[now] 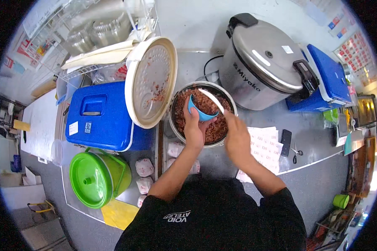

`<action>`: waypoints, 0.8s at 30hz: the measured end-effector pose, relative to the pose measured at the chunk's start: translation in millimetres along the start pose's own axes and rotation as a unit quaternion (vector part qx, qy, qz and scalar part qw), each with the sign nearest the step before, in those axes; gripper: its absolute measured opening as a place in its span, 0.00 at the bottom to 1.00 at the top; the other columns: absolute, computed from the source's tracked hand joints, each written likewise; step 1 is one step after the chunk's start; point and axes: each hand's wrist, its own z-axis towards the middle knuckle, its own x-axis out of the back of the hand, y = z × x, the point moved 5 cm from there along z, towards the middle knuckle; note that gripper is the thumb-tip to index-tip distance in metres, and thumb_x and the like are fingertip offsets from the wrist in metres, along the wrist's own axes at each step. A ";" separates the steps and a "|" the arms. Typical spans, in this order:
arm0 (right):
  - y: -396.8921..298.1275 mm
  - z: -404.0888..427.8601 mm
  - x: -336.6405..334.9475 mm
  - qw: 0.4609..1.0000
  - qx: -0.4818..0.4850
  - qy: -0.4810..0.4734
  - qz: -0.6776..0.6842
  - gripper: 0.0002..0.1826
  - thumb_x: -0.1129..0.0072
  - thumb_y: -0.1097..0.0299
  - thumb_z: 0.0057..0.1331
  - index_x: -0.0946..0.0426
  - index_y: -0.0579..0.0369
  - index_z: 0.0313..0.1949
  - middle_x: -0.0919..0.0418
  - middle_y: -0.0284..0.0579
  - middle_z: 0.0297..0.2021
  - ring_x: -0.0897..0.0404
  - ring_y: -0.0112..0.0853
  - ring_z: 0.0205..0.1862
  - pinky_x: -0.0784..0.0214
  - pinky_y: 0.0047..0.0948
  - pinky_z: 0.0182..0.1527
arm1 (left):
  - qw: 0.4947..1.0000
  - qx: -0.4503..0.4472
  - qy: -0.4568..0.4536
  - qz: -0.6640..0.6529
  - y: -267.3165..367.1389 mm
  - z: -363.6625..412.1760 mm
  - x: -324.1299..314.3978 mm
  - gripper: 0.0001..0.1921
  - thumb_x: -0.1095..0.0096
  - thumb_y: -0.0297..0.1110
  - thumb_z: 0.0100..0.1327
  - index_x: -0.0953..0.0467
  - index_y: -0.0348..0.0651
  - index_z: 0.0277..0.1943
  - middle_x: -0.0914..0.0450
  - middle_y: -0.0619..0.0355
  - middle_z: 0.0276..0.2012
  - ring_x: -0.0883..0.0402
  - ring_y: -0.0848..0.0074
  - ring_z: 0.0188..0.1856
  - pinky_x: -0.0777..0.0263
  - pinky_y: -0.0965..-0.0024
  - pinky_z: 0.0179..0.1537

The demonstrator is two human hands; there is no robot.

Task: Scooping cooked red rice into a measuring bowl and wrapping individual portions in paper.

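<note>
My left hand (194, 128) holds a light blue bowl (202, 115) tilted over a round container (172, 124) of reddish-brown cooked rice (215, 133). Rice fills much of the bowl. In my right hand (237, 135) is a white spatula or flat spoon (214, 99), its blade along the bowl's upper edge. Printed wrapping papers (265, 147) lie beside my right forearm. Several wrapped bundles (144, 167) sit on the counter near my left forearm, some partly hidden by it. A cream lid (154, 84) with grains stuck to it leans on a blue cooler box.
A large Miyako rice cooker (260, 66) stands behind the container. The blue cooler box (97, 116) and a green lidded bucket (97, 180) are at left. A phone (286, 142) and scissors (296, 153) lie at right; another blue cooler (328, 78) stands behind them.
</note>
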 end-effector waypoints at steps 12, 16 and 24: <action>30.5 0.6 12.3 0.992 0.028 -0.066 0.106 0.29 0.51 0.86 0.56 0.32 0.56 0.59 0.24 0.58 0.47 0.26 0.52 0.38 0.32 0.43 0.44 | 0.992 0.118 -0.033 -0.039 -10.4 15.9 12.7 0.29 0.60 0.59 0.70 0.35 0.44 0.62 0.26 0.54 0.56 0.26 0.66 0.56 0.27 0.59 0.49; 17.2 6.4 15.3 0.989 0.096 0.000 0.116 0.22 0.51 0.82 0.63 0.29 0.53 0.57 0.24 0.58 0.48 0.23 0.53 0.44 0.30 0.43 0.47 | 0.985 0.146 -0.054 -0.070 -1.3 19.1 4.6 0.30 0.62 0.59 0.71 0.37 0.44 0.63 0.27 0.53 0.57 0.26 0.64 0.57 0.27 0.58 0.51; 46.8 77.4 43.8 0.990 -0.037 -0.101 -0.093 0.10 0.43 0.64 0.60 0.20 0.53 0.39 0.19 0.53 0.29 0.18 0.49 0.33 0.25 0.42 0.38 | 0.986 0.162 -0.025 0.000 26.4 -14.0 58.3 0.33 0.65 0.61 0.70 0.41 0.42 0.66 0.28 0.48 0.59 0.23 0.54 0.54 0.24 0.53 0.48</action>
